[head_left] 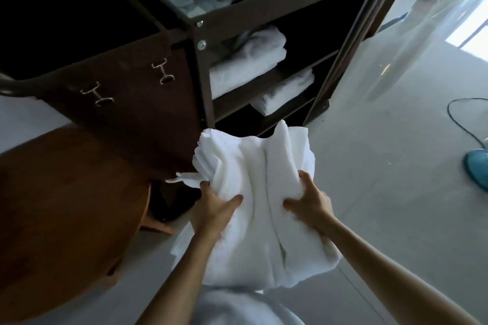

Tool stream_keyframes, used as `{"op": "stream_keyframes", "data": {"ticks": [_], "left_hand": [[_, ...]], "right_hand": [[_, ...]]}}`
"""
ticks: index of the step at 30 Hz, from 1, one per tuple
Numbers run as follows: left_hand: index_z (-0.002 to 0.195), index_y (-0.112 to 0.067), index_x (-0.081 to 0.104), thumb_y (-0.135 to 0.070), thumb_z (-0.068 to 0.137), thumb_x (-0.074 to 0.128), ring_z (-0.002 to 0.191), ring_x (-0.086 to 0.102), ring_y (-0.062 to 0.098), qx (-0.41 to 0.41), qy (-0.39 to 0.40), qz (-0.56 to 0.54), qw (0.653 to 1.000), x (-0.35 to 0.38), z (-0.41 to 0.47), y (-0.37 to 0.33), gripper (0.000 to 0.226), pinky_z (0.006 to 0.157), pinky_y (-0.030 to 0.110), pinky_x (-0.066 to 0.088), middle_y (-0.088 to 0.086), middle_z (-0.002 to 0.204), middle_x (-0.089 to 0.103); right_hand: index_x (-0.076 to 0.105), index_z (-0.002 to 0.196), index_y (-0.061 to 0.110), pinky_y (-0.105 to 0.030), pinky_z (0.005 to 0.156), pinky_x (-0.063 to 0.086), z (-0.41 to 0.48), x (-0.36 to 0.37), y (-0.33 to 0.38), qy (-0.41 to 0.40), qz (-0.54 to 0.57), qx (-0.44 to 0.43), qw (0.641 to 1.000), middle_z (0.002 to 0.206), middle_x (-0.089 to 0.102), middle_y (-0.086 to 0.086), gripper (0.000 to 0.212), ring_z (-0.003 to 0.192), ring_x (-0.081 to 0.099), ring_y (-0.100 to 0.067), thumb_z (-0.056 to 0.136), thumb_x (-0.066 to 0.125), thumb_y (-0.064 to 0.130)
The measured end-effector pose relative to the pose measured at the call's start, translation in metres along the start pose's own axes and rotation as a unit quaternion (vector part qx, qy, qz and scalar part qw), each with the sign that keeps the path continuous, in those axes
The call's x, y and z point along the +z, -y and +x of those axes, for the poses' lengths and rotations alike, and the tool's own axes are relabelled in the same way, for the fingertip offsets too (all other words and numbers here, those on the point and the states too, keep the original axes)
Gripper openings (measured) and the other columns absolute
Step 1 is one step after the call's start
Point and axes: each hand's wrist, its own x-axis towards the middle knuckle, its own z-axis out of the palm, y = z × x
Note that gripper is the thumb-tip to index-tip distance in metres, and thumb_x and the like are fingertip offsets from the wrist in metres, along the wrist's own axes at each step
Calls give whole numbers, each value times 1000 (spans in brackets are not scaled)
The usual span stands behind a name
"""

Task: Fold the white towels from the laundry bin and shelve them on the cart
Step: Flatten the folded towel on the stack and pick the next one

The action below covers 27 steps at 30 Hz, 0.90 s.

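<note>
Towel (253, 192) bunched in both hands, near cart (200, 66) shelf edge

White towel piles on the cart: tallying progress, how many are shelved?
2: one pile on the cart's middle shelf, another pile on the shelf below. More may hide deeper inside.

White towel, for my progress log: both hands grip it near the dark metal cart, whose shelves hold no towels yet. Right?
Wrong on the shelves: the head view shows folded white towels on the dark metal cart. Left hand and right hand do grip the white towel.
</note>
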Motion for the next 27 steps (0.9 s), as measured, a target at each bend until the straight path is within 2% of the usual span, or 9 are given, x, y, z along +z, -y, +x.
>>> {"op": "stream_keyframes", "data": {"ticks": [5, 10, 18, 23, 27], "left_hand": [[120, -15, 41, -45, 71, 74, 93, 61, 30, 20, 18, 8, 1000, 35, 33, -68, 66, 69, 28, 39, 3, 104, 61], [124, -16, 39, -46, 71, 74, 97, 61, 30, 23, 21, 14, 999, 60, 56, -118, 70, 70, 27, 40, 4, 110, 62], [129, -17, 37, -47, 70, 74, 101, 60, 31, -48, -40, -4, 998, 112, 72, -164, 76, 71, 29, 42, 7, 112, 63], [123, -16, 40, -46, 71, 74, 97, 61, 30, -89, -85, -29, 992, 154, 66, -201, 68, 70, 29, 41, 5, 108, 63], [116, -17, 41, -45, 72, 73, 95, 61, 30, -94, -92, -46, 990, 180, 65, -242, 62, 69, 29, 38, 4, 104, 63]], "right_hand": [[35, 129, 42, -29, 76, 50, 52, -57, -4, -41, 5, 3, 999, 90, 60, -1, 67, 82, 60, -27, 73, 69, 29], [35, 126, 45, -28, 72, 51, 95, -94, -10, -48, 19, 9, 999, 80, 59, 3, 67, 74, 63, -26, 71, 70, 31], [33, 123, 45, -34, 72, 56, 173, -138, -21, 32, -18, -34, 999, 78, 59, 5, 65, 71, 66, -26, 70, 69, 34], [30, 130, 42, -36, 76, 55, 222, -185, -27, 67, -75, -76, 992, 84, 59, -1, 70, 76, 65, -28, 72, 68, 35], [30, 133, 41, -34, 77, 54, 249, -227, -32, 60, -86, -92, 990, 81, 56, 0, 72, 78, 65, -29, 73, 68, 36]]}}
